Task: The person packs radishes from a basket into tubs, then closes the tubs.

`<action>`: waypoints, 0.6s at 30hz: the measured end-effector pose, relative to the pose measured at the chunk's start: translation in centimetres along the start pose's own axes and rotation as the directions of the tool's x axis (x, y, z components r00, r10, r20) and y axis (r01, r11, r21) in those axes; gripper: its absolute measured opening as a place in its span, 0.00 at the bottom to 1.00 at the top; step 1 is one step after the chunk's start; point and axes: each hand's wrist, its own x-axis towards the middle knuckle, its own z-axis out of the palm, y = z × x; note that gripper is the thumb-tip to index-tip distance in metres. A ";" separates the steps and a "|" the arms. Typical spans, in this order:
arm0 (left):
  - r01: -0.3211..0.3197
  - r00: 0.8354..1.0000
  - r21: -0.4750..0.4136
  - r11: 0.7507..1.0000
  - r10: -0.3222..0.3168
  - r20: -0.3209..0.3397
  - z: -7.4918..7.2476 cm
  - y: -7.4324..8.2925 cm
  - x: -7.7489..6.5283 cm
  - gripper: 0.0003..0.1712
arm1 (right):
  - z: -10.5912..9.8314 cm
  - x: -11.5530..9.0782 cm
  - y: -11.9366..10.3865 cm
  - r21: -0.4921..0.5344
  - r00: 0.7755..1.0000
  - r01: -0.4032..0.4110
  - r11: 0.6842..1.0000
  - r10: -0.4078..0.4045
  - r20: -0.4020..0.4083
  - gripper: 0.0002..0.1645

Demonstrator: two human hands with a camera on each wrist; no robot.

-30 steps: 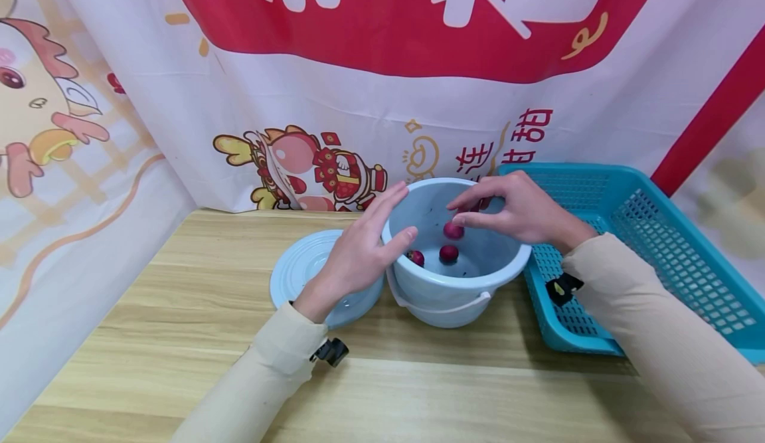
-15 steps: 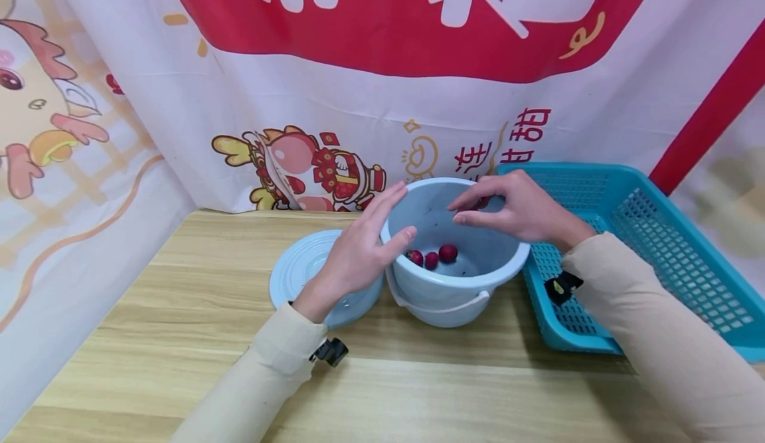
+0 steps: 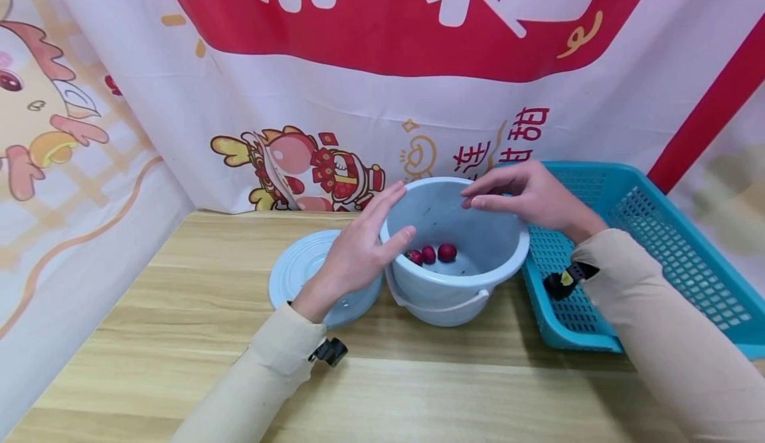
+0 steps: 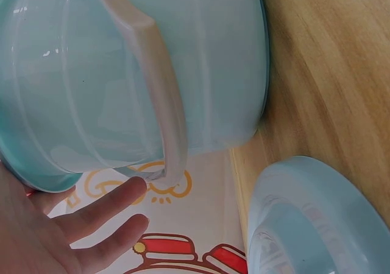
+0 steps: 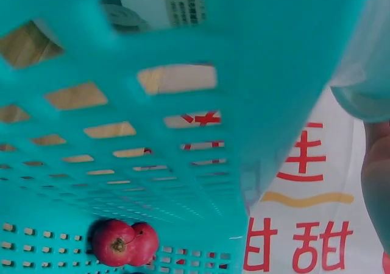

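Note:
A light blue bucket [image 3: 457, 301] with a pale bail handle stands uncovered on the table. On its bottom lie small red radishes [image 3: 447, 252], grouped toward the left wall. My left hand [image 3: 361, 247] reaches to the bucket's left rim, fingers extended; in the left wrist view, the fingers [image 4: 106, 210] spread past the rim close to the handle. Over the right rim hovers my right hand [image 3: 528, 197], fingers loosely bent, with nothing visible between thumb and fingertips. More red radishes [image 5: 125, 243] lie in the basket in the right wrist view.
A teal perforated basket [image 3: 711, 250] stands right of the bucket, beneath my right forearm. The bucket's round blue lid [image 3: 293, 264] lies on the wooden table [image 3: 149, 337] at left. A printed curtain [image 3: 358, 124] closes off the back.
A radish dropped from my right hand into the bucket, settling beside the others. My right hand then moved slightly right, toward the basket. My left hand has stayed in place.

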 end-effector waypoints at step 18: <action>0.002 1.000 0.004 1.000 -0.002 -0.001 -0.1 0.1 0.0 0.44 | -4.2 -1.1 2.6 0.047 0.936 -0.267 0.963 0.270 -0.225 0.31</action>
